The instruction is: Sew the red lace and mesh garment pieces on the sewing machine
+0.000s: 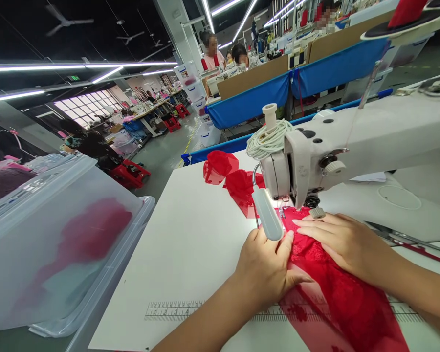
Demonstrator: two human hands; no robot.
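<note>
A piece of red lace and mesh fabric (337,293) lies under the head of a white sewing machine (370,132) and hangs toward me over the table. My left hand (264,269) presses on its left edge, thumb and forefinger spread apart; a grey lamp-like piece (267,215) partly covers the other fingertips. On the right side of the cloth rests my right hand (348,242), laid flat with fingers stretched toward the presser foot (282,212). More red mesh pieces (238,183) lie behind the needle area, on the far side of the table. The needle itself is hard to make out.
A printed ruler scale (176,310) runs along the near part of the white table (150,254). To the left stands a translucent plastic bin (33,244) with red material inside. Blue cloth troughs (249,107) and other people at machines are beyond. A red thread cone (407,12) stands above right.
</note>
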